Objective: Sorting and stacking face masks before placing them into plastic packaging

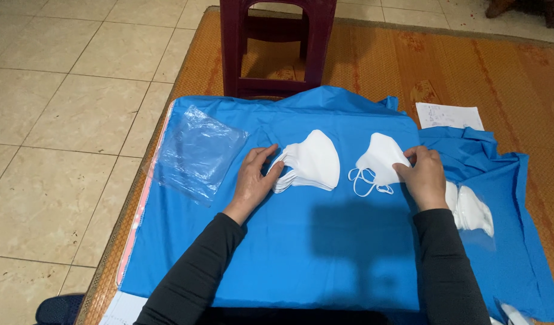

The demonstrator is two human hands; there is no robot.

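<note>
Head view: left hand point(253, 177) rests with fingers spread against a stack of white masks point(310, 161) at centre; right hand point(422, 176) pinches a single mask point(379, 157) on blue cloth point(301, 241).

Mask stack point(310, 161): white, folded, lying flat on blue cloth, left.
Single mask point(380, 157): white, ear loops trailing, lying right.

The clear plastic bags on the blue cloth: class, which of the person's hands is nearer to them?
Left. The left hand rests just right of the clear plastic bags, touching the mask stack; the right hand is far across, holding a single mask.
</note>
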